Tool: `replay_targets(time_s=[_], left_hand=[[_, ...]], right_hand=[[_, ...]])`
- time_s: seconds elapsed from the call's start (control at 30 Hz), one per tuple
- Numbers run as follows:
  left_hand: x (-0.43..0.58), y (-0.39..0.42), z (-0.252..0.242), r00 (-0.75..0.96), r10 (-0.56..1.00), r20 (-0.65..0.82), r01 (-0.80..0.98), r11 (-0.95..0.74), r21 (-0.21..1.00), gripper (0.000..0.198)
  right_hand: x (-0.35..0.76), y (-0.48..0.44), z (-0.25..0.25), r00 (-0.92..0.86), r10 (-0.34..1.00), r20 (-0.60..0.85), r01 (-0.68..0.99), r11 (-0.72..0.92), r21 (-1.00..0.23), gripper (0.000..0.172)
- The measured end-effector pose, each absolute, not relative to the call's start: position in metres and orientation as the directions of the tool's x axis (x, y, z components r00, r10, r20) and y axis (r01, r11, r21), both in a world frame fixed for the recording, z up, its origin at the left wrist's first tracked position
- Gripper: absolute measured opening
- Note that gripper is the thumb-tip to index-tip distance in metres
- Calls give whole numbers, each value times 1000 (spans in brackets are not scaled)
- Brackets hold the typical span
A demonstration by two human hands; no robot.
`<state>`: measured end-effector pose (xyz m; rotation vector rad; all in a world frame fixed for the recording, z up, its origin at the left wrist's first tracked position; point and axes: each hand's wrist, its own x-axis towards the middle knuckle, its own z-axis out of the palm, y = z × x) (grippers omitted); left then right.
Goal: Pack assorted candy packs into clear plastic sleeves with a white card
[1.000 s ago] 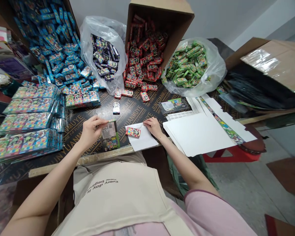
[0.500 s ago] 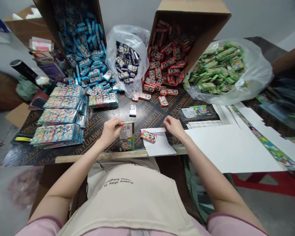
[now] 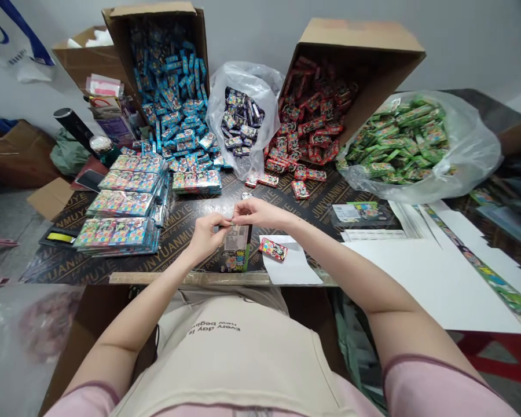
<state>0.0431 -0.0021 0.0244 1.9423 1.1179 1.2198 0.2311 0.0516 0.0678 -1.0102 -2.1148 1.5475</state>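
My left hand (image 3: 209, 234) pinches the top edge of a printed clear plastic bag (image 3: 237, 255) that hangs at the table's front edge. Meeting it there, my right hand (image 3: 260, 212) has its fingers closed at the same top edge, and the fingertips of both hands touch or nearly touch. A small red printed pack (image 3: 273, 249) lies on a white paper sheet (image 3: 292, 269) just right of the bag. Behind my right hand, a small dark pack (image 3: 246, 196) is mostly covered.
Stacks of filled packets (image 3: 117, 231) stand at left. At the back are a carton of blue packs (image 3: 173, 116), a bag of purple packs (image 3: 243, 124), a carton of red packs (image 3: 316, 121) and a bag of green packs (image 3: 403, 139). White sheets (image 3: 421, 284) lie right.
My right hand has moved left from beside the paper to the bag's top edge, meeting my left hand. The view has shifted slightly; the red pack stays on the paper.
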Motion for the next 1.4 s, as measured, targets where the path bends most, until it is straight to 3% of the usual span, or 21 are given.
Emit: replay_targets(time_s=[0.27,0.43,0.5,0.57,0.63,0.7,0.77,0.87,1.0,1.07,1.13,1.23,1.4], left_hand=[[54,-6,25,154,864,480,421,-497,759,16],[56,-3,25,216,880,424,502,-472,725,9],[52,-1,32,281,884,374,535,-468,704,15],[43,0,42,331,883,332,542,-466,699,18],[29,1,53,308,886,348,508,-462,727,13],[11,1,58,225,886,405,424,-464,778,15],[-8,0,53,185,883,432,348,-470,811,17],[-36,-4,25,332,872,361,430,-480,765,15],[-55,-8,-14,396,894,208,718,-443,537,28],[-48,-7,-20,382,901,203,743,-431,513,25],[-31,-5,-18,401,890,219,707,-453,543,19],[10,0,-11,482,851,208,614,-497,613,17],[90,13,-20,560,810,174,455,-476,752,46]], right_hand=[[228,55,55,-639,757,-137,373,149,-916,27],[226,45,39,-534,834,-136,173,-50,-984,40],[232,43,30,-479,869,-123,142,-62,-988,41],[249,43,20,-399,913,-87,213,0,-977,41],[274,42,7,-298,955,-4,399,121,-909,45],[305,38,-9,-245,968,47,635,197,-747,51],[336,29,-27,-241,969,-48,799,171,-576,57],[372,11,-52,-209,960,-188,883,102,-458,45],[399,-7,-75,-114,981,-159,899,34,-437,29],[403,-10,-79,-75,986,-149,912,7,-411,21],[401,-12,-76,-65,990,-125,896,3,-444,13],[391,-15,-60,-49,998,-45,797,12,-604,11],[372,-26,-30,28,997,75,651,39,-758,17]])
